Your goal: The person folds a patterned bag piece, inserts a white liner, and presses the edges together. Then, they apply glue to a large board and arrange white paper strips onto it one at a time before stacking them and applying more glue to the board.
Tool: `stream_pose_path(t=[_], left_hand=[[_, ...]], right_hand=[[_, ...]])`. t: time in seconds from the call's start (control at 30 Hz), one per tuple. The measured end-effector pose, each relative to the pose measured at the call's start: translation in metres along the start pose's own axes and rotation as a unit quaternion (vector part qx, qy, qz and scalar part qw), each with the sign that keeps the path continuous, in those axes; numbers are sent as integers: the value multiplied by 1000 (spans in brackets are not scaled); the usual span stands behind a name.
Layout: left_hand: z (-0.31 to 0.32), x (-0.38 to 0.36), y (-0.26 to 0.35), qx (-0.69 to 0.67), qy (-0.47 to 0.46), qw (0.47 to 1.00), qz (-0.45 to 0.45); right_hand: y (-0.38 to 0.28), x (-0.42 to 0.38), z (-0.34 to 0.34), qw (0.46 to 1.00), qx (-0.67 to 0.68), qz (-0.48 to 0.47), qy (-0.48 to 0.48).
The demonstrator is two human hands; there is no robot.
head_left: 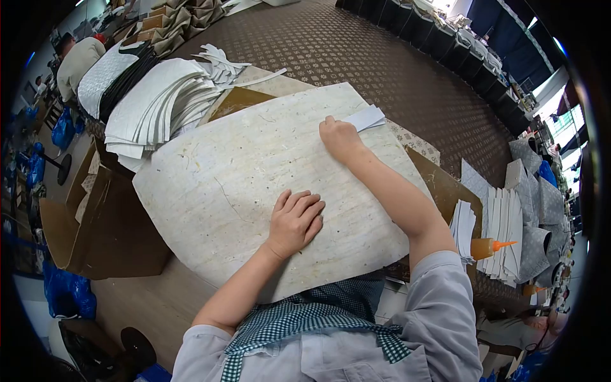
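On the marble slab point(210, 191), no writing; hands point(294, 223) flat.

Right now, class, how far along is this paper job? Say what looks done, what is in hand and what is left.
Done: none of this can be told from one view; cut white sheets lie fanned in a pile. In hand: the left hand lies flat on the big board, and the right hand holds a small white strip at its far edge. Left: more strips wait beside the glue bottle.
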State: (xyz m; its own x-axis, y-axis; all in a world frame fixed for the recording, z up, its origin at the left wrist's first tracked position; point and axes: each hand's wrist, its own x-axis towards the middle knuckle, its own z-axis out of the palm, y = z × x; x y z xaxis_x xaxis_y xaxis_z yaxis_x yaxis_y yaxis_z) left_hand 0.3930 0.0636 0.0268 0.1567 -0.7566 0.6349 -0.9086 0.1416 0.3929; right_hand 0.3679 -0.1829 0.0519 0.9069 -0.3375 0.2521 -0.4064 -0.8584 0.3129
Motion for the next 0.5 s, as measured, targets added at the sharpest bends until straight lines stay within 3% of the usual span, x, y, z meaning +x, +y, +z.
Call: stream_pose_path(t=[0.07, 0.13, 0.27, 0.37, 0.4, 0.47, 0.5], left_hand=[[-1, 0, 0, -1, 2, 1000, 2], [0, 1, 0, -2, 6, 1000, 2], [-1, 1, 1, -6, 5, 1000, 0], [0, 2, 2, -2, 6, 1000, 2], [0, 2, 2, 2, 6, 1000, 1], [2, 1, 2, 3, 6, 1000, 1], [2, 1, 3, 5, 4, 1000, -1]], right_hand=[[10, -2, 5, 1000, 18, 11, 23], [23, -2, -2, 980, 136, 96, 112], [87, -8, -29, 873, 291, 212, 328], [157, -34, -59, 788, 361, 354, 351], [181, -48, -70, 755, 403, 368, 364], [225, -83, -92, 748, 357, 371, 418], [233, -102, -114, 701, 403, 367, 460]])
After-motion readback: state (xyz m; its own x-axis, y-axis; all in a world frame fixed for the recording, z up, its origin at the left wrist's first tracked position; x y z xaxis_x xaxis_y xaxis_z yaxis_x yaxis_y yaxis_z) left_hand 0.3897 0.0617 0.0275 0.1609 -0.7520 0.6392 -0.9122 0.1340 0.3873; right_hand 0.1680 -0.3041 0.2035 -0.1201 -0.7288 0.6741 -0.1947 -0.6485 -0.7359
